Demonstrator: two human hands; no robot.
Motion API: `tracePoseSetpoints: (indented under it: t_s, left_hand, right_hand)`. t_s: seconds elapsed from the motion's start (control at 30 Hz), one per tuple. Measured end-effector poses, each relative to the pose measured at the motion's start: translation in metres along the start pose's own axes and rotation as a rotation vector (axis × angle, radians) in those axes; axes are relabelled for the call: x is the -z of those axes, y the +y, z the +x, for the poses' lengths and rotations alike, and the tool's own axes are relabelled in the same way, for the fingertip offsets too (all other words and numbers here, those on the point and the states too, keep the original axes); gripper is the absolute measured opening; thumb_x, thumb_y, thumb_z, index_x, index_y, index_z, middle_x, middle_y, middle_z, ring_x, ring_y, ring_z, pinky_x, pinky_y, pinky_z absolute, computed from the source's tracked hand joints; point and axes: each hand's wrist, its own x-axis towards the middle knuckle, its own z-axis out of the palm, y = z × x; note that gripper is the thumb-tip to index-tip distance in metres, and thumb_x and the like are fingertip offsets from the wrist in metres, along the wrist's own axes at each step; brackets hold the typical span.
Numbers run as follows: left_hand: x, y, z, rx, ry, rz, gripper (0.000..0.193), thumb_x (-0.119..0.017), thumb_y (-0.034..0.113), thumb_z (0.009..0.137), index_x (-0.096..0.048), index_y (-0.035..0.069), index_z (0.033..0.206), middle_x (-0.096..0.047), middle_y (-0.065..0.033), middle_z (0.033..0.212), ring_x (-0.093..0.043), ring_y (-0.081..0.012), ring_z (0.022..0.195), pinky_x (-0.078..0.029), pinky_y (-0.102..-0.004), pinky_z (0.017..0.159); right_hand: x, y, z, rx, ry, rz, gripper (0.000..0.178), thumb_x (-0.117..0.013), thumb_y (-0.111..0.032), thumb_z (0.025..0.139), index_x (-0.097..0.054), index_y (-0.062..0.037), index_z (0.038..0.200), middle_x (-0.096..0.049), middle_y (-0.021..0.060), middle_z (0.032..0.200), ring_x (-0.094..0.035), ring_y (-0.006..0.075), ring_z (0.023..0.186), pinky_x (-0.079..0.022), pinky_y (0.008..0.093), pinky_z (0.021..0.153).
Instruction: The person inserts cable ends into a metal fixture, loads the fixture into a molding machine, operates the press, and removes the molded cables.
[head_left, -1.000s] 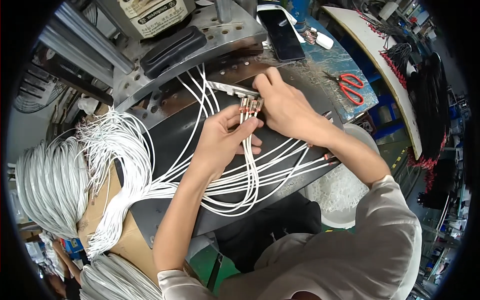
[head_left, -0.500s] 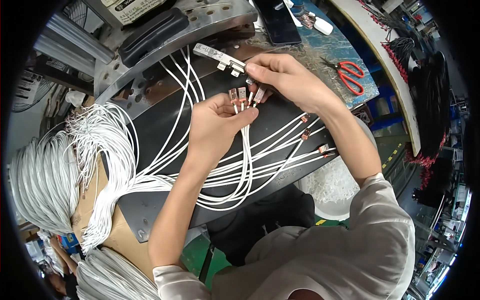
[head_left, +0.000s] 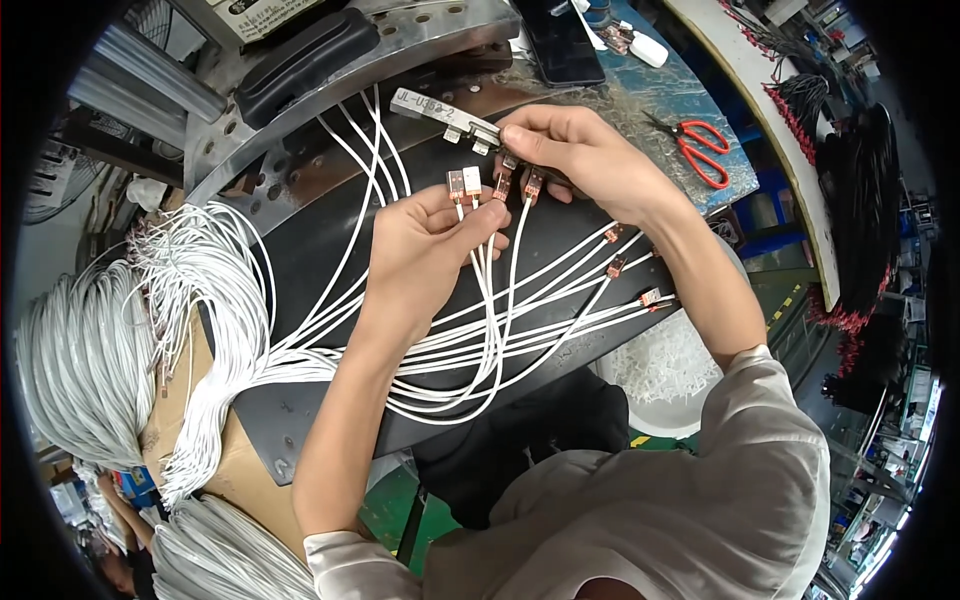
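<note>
My left hand (head_left: 415, 260) is closed, pinching several white cables that end in USB plugs (head_left: 457, 184); the plugs stick up side by side past the fingertips. My right hand (head_left: 590, 160) grips a flat metal bar (head_left: 428, 106) with small tabs along its lower edge. Below the bar, one USB plug (head_left: 502, 186) from the left hand's bunch points up toward a tab; whether they touch I cannot tell. Another USB plug (head_left: 534, 186) sits at my right hand's lower fingers, apart from the bunch. My right fingertips are partly hidden behind the bar.
More plugged cables (head_left: 560, 262) fan over the black mat (head_left: 310, 400). A thick white cable bundle (head_left: 225, 330) lies left, beside coiled cable (head_left: 85, 370). Red-handled scissors (head_left: 703, 150) and a black phone (head_left: 560, 45) lie beyond. A white tub (head_left: 665, 385) stands at right.
The plugs have spread apart, and one has moved right to my right hand's fingers. My left hand shifted slightly left; the bar moved slightly right.
</note>
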Motion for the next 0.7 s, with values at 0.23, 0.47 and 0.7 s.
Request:
tracePoseSetpoints:
  t_s: [0.23, 0.47, 0.7]
  left_hand:
    - [0.0036, -0.0046, 0.0015, -0.02, 0.003, -0.002, 0.023, -0.07, 0.018, 0.094, -0.068, -0.001, 0.108, -0.071, -0.0063, 0.091, -0.064, -0.0087, 0.075, -0.051, -0.0218, 0.071]
    - [0.0037, -0.0029, 0.0036, -0.002, 0.042, -0.126, 0.02, -0.066, 0.015, 0.097, -0.065, -0.004, 0.103, -0.07, -0.0086, 0.09, -0.064, -0.0103, 0.071, -0.051, -0.0224, 0.065]
    - [-0.0009, -0.007, -0.0062, -0.016, 0.038, 0.111, 0.027, -0.059, 0.023, 0.101, -0.062, -0.003, 0.108, -0.067, -0.0067, 0.089, -0.063, -0.0104, 0.075, -0.053, -0.0239, 0.066]
  right_hand:
    - [-0.0021, 0.0034, 0.0, 0.014, -0.039, -0.029, 0.035, -0.056, -0.031, 0.103, -0.062, 0.0008, 0.115, -0.063, -0.001, 0.086, -0.054, 0.0028, 0.067, -0.039, 0.0181, 0.053]
    - [-0.0092, 0.0003, -0.0019, 0.013, -0.061, 0.06, 0.032, -0.06, -0.026, 0.1, -0.061, 0.0022, 0.116, -0.064, -0.0003, 0.086, -0.053, 0.0022, 0.067, -0.039, 0.0178, 0.054]
    - [-0.0002, -0.0063, -0.0026, 0.043, -0.038, -0.049, 0.029, -0.07, -0.014, 0.093, -0.061, 0.0029, 0.115, -0.066, 0.0005, 0.086, -0.054, 0.0027, 0.067, -0.039, 0.0176, 0.055]
